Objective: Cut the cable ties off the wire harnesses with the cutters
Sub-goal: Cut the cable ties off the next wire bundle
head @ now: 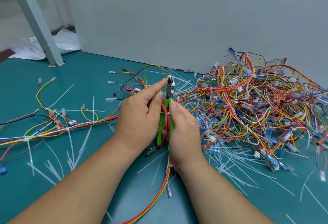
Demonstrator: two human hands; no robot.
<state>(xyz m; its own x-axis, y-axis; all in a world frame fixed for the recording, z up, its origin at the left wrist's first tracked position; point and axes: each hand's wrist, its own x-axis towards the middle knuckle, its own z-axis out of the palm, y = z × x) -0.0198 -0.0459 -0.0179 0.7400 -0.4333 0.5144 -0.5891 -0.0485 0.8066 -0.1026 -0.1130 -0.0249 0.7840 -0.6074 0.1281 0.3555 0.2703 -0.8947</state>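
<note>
This looks like a wiring workshop or assembly floor rather than a home. A plain teal work surface (88, 74) is backed by a bare grey panel (177, 19), and a painted metal leg (36, 21) stands at the left. A big heap of wire harnesses (257, 103) (red, yellow, blue, with connectors) lies there, and cut cable ties (229, 167) litter the surface.

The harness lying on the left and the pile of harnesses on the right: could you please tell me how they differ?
The left harness is one bundle stretched flat; the pile is many, tangled and heaped. The left harness lies in the open; the pile sits beside the wall. Both have red, yellow and blue wires and white ties.
</note>
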